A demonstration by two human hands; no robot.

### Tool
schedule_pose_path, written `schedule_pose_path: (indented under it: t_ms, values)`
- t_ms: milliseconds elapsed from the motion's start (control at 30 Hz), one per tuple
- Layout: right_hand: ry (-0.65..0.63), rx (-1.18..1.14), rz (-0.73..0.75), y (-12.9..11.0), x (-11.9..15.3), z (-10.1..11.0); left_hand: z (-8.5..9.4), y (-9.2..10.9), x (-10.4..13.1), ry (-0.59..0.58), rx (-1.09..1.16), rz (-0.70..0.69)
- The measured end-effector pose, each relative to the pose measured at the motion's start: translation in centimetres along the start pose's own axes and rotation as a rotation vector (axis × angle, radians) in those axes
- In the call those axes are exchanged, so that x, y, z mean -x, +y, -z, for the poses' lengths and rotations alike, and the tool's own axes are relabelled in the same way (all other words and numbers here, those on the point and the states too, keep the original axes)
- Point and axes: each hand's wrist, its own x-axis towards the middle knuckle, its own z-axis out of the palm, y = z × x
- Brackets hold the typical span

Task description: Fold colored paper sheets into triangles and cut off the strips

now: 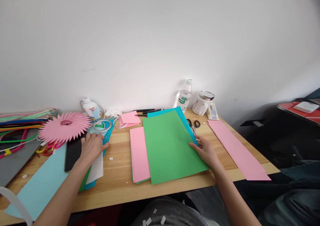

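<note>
My right hand (205, 150) pinches the right edge of a large green sheet of paper (172, 149), thumb on top. A blue sheet (184, 119) shows from under it along the top and right. At the left, a stack of pink paper strips (139, 154) lies partly beneath the green sheet. My left hand (92, 147) rests palm down, fingers apart, on a pile of papers beside a black phone (72, 154). Blue paper (107, 137) and a white sheet (97, 169) stick out around that hand. It grips nothing that I can see.
Left lie a pink paper rosette (65, 122), a light blue sheet (43, 182) and coloured strips (27, 122). Along the wall stand a white bottle (91, 108), a water bottle (185, 96) and a mug (203, 104). Black-handled scissors (193, 124) and long pink strips (237, 149) lie right.
</note>
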Motion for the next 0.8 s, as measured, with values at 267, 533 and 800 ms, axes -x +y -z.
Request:
schedule_pose_path:
  t_ms: [267, 533, 800]
  values:
    - [-0.007, 0.016, 0.007, -0.1, 0.0, 0.1, 0.5, -0.1, -0.2, -0.020, 0.055, -0.077]
    - [0.002, 0.007, 0.008, -0.1, 0.1, 0.1, 0.5, -1.3, -0.2, -0.032, 0.093, -0.147]
    - [0.019, 0.039, 0.029, 0.0, 0.0, 0.1, 0.5, -0.8, 0.0, -0.059, 0.148, -0.136]
